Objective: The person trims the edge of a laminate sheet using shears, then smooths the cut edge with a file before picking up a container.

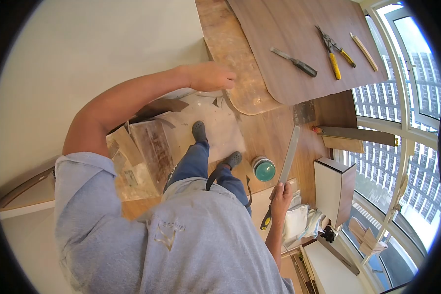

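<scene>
Over the edge of the worn wooden counter [256, 100], my left hand [211, 77] is closed, its fingers curled together; whatever they may hold is hidden. My right hand [281, 196] grips a long flat metal tool [290, 154], like a file, near the base of its blade. The tool's black and yellow handle sticks out below that hand, and its tip points toward the counter. On the brown sheet atop the counter lie a chisel-like tool [295, 62], yellow-handled snips [332, 51] and a thin wood strip [364, 51].
An open tin [264, 169] with green contents stands on the floor near my feet. Wood boards [151, 152] lie to the left. On the right are a white box-like panel [330, 188], plastic bags [299, 220], a long strip [357, 134] and tall windows [402, 68].
</scene>
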`<state>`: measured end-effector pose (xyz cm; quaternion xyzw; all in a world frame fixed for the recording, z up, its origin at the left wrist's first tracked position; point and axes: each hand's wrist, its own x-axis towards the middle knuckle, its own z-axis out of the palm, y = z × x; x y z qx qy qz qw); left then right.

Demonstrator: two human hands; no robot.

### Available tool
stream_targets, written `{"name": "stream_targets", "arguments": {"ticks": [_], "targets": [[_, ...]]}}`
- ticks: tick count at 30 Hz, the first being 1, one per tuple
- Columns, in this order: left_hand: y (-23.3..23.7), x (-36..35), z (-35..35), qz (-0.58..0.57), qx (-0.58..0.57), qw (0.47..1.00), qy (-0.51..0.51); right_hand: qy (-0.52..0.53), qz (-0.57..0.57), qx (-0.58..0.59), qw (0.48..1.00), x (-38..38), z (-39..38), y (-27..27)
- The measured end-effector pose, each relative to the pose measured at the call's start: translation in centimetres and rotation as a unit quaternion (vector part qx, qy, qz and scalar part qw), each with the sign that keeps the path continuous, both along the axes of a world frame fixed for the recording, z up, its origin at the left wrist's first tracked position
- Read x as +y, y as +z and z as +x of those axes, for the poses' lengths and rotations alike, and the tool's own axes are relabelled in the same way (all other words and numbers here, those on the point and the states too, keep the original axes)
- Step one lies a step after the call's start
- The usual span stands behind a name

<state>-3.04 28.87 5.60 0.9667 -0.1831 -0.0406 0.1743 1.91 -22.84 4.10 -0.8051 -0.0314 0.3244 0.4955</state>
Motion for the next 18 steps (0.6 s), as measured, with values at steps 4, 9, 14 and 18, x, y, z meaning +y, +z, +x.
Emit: {"name": "stream_targets", "arguments": {"ticks": [4,9,14,18], "targets": [[0.6,-0.1,1.8,0.035,0.038,0.997,-0.057,0.007,-0.006,-0.008,1.000,-0.7,0.1,-0.1],[0.3,-0.9,3.6,0.129,0.078,0.983,-0.106,0.011,-0.042,-0.016,0.999,-1.3,-0.1,0.2],[1.0,-1.9,2.8,0.107,0.132,0.985,0.000,-0.009,-0.021,-0.006,1.000,-2.4,-0.6,-1.1],[2.6,-1.7,2.7,0.124,0.135,0.983,-0.020,-0.033,0.005,-0.009,0.999,-2.9,-0.9,-1.8]]}}
